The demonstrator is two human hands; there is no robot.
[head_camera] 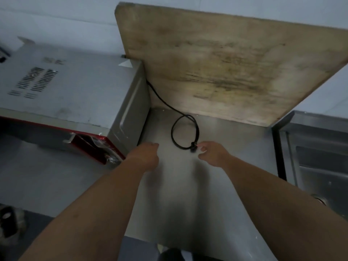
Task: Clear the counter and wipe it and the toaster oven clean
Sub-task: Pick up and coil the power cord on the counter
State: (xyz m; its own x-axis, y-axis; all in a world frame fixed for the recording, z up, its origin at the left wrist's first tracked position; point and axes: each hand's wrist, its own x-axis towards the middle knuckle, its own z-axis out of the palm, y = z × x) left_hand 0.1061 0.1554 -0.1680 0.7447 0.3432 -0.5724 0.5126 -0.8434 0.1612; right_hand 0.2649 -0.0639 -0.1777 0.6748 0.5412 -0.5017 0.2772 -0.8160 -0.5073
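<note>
2 hands over counter [216,176]; right hand [212,154] touching plug [194,146].

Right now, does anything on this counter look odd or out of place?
Yes. The wooden cutting board leaning against the wall has dark, mould-like stains, and the toaster oven's black cord lies looped loose on the counter.

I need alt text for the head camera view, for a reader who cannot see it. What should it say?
Two bare arms reach over a steel counter; the right hand touches the plug of a looped black power cord, and the left hand hovers beside it. A toaster oven stands at left, and a stained wooden board leans against the wall behind.
</note>
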